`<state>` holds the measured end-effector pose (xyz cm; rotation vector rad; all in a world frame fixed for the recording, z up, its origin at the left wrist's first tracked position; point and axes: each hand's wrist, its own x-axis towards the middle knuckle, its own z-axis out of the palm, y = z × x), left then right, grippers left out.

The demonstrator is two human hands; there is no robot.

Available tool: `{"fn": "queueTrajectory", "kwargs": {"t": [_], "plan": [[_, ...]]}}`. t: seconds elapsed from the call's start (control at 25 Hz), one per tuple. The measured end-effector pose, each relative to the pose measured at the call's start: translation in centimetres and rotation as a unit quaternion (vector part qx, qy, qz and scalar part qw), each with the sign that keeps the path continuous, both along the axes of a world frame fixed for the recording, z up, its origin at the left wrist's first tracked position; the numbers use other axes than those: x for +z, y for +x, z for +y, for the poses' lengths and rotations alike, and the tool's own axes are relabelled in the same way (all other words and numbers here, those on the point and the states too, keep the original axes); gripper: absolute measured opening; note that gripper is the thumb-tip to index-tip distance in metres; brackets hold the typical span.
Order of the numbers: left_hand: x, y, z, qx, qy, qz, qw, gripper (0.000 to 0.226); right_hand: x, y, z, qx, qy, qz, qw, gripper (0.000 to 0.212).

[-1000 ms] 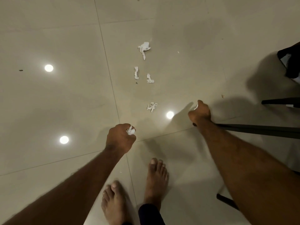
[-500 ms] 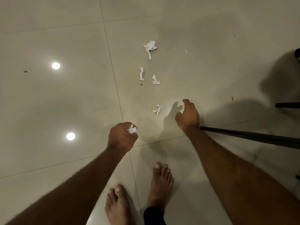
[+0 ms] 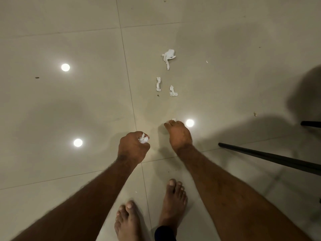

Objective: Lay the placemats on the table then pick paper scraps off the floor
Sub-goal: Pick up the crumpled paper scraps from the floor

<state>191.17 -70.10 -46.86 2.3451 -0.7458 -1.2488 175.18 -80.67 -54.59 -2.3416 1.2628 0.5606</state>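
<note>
I look down at a glossy beige tile floor (image 3: 69, 110). My left hand (image 3: 132, 147) is a fist around crumpled white paper scraps (image 3: 143, 139) that poke out by the thumb. My right hand (image 3: 178, 134) reaches down to the floor, its fingertips closed on a small white scrap (image 3: 173, 120) that is mostly hidden under them. Farther ahead three white scraps lie on the tiles: a large twisted one (image 3: 168, 57), a thin strip (image 3: 158, 84) and a short curled piece (image 3: 172, 91).
My bare feet (image 3: 171, 199) stand just behind my hands. A black furniture leg (image 3: 271, 156) slants across the floor at the right, with another black bar (image 3: 311, 123) at the right edge. Ceiling lights reflect as bright spots on the tiles.
My right hand moved left from beside the black leg to the nearest scrap and has closed its fingertips over it. The left fist has stayed put with its paper.
</note>
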Motion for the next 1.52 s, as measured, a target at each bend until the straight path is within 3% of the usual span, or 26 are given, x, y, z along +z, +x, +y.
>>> {"fn": "queueTrajectory", "kwargs": {"t": [0.12, 0.28, 0.4, 0.56, 0.68, 1.0, 1.24, 1.36, 1.52], "plan": [[0.0, 0.8, -0.1, 0.015, -0.002, 0.012, 1.000, 0.017, -0.3, 0.0, 0.1, -0.018, 0.019, -0.005, 1.000, 0.054], [0.5, 1.4, 0.1, 0.032, -0.003, 0.016, 0.999, 0.017, 0.7, 0.1, 0.0, -0.178, 0.065, -0.088, 0.978, 0.059], [1.5, 1.9, -0.5, 0.051, -0.010, 0.025, 0.998, 0.013, 2.8, 0.9, -1.0, -0.242, 0.081, -0.123, 0.959, 0.061], [3.0, 1.4, -1.2, 0.055, -0.030, 0.041, 0.997, 0.017, 5.0, 1.9, -2.9, -0.308, 0.098, -0.116, 0.939, 0.046], [3.4, 0.5, -1.5, 0.045, -0.024, 0.052, 0.997, 0.030, 5.1, 2.5, -4.1, -0.281, 0.055, -0.127, 0.950, 0.040], [0.3, 3.0, -5.7, 0.024, -0.043, 0.021, 0.999, 0.041, 1.4, 6.6, -11.8, -0.201, -0.042, -0.136, 0.969, 0.059], [-0.9, 3.5, -5.4, 0.044, -0.039, 0.009, 0.998, 0.030, -0.8, 6.3, -11.6, -0.023, -0.086, -0.053, 0.995, 0.043], [-1.2, 3.3, -5.1, 0.044, -0.031, 0.004, 0.999, 0.019, -0.8, 6.2, -11.1, -0.022, -0.056, -0.042, 0.997, 0.039], [-0.6, 3.2, -6.2, 0.045, -0.029, 0.006, 0.999, 0.020, 0.2, 6.8, -12.0, -0.042, -0.043, -0.116, 0.991, 0.047]]}}
